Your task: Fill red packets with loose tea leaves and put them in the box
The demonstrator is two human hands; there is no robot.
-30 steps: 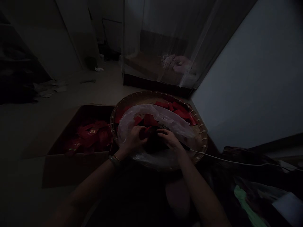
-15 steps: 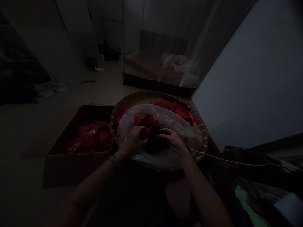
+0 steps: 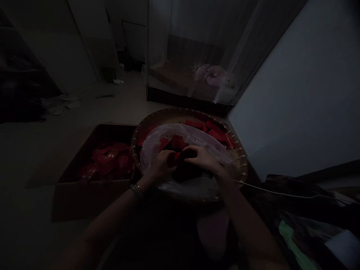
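Observation:
In the dim light, my left hand (image 3: 162, 164) is closed around a small red packet (image 3: 176, 157). My right hand (image 3: 203, 160) is at the packet's right end, thumb and fingertips bent together; whatever they pinch is too dark to make out. Both hands are over a clear plastic sheet or bag (image 3: 152, 140) lying in a round woven bamboo tray (image 3: 243, 159). A dark heap (image 3: 187, 173) fills the plastic's middle, below my hands. Just beyond my fingers lie more red packets (image 3: 179, 142), and others (image 3: 216, 134) rest along the tray's far right side.
Left of the tray stands an open cardboard box (image 3: 78, 198) with many red wrapped packets (image 3: 109, 161). A white cable (image 3: 270, 189) runs off right from the tray. Dark bags and cloth (image 3: 298, 232) are piled at right, beside a pale wall (image 3: 306, 101). A netted bed (image 3: 185, 93) stands behind.
My right hand has moved left and slightly up, its fingertips now against the red packet. A small dark thing seen at those fingertips earlier is out of sight. My left hand stays put.

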